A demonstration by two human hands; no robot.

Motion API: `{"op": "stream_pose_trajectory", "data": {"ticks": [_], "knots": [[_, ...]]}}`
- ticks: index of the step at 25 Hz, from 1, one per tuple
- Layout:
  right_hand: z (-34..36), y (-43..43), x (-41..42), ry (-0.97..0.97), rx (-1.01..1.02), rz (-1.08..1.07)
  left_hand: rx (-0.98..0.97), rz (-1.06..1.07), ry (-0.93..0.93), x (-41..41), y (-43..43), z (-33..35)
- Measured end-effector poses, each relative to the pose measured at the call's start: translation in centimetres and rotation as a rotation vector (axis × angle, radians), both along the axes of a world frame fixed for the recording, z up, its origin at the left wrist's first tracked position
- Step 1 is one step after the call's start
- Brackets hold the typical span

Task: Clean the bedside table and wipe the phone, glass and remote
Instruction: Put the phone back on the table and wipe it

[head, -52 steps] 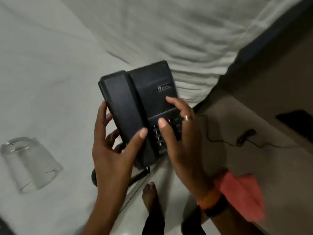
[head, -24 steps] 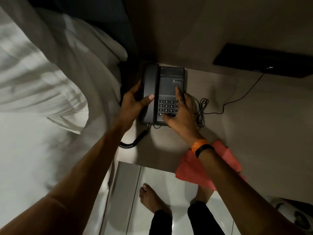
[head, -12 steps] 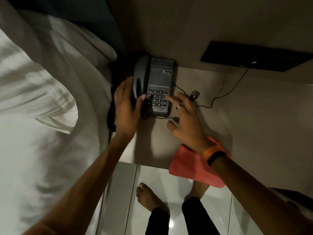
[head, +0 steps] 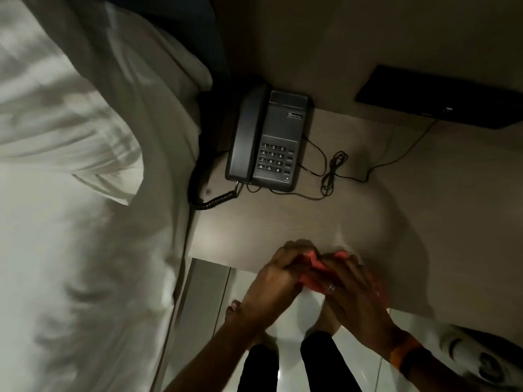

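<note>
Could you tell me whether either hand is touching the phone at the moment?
Apart. The head view shows the left hand and right hand both gripping the red cloth at the table's front edge, with bare tabletop between them and the phone.

Dim room, hands [head: 319, 281] motion-blurred, floor [head: 288, 304] glare, wide-angle edge warp

A dark desk phone [head: 268, 140], handset cradled, sits at the back of a pale worktop [head: 283, 222] beside a white-sheeted bed [head: 70, 193], as both hands, left [head: 271, 281] and right [head: 353, 290], clutch a pink cloth [head: 314, 267] at the worktop's front edge.
</note>
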State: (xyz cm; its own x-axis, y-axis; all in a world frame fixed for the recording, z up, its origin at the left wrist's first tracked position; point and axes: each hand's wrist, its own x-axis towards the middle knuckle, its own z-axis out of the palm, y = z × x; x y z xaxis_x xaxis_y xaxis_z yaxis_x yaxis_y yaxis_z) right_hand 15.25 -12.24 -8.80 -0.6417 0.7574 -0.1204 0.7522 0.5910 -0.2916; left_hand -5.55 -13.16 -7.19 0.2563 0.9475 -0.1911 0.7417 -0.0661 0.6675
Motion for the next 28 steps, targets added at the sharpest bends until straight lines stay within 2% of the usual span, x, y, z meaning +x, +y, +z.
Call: {"op": "stream_pose_trajectory", "data": {"ticks": [2,4,5,6,8,10,11,14,17,22,25,28], "knots": [[1.7,4.2,-3.7,0.219,0.04,0.002,0.023,0.158,-0.063,-3.6,2.8,1.9],[4.0,11.2,-9.4,0.422,-0.015,-0.104,0.189,0.351,0.004,-8.1,8.5,4.2],[5.3,15.5,-12.4,0.484,-0.073,-0.167,0.263,0.396,0.005,-10.3,11.4,5.2],[6.3,19.5,-15.2,0.468,-0.104,-0.192,0.272,0.395,-0.022,-12.4,14.4,5.7],[7.0,25.7,-19.2,0.122,-0.124,-0.12,0.125,0.288,0.092,-14.5,18.9,6.2],[6.6,28.6,-21.1,-0.192,-0.198,0.011,-0.138,0.141,0.143,-15.1,20.2,4.8],[6.3,29.1,-21.3,-0.263,-0.211,0.059,-0.191,0.091,0.195,-14.9,20.2,3.9],[5.8,28.1,-21.3,-0.272,-0.165,0.106,-0.097,0.072,0.362,-14.4,19.3,1.9],[6.0,26.2,-21.6,-0.248,-0.09,0.083,0.041,0.202,0.329,-14.0,17.7,1.7],[6.7,20.4,-21.4,-0.141,-0.123,0.076,0.291,0.337,0.504,-12.3,13.3,0.7],[6.9,17.1,-20.9,-0.071,-0.112,0.087,0.298,0.367,0.55,-11.9,11.4,0.6],[7.2,15.5,-20.0,0.0,-0.188,0.104,0.325,0.297,0.57,-12.1,9.7,1.2]]}}
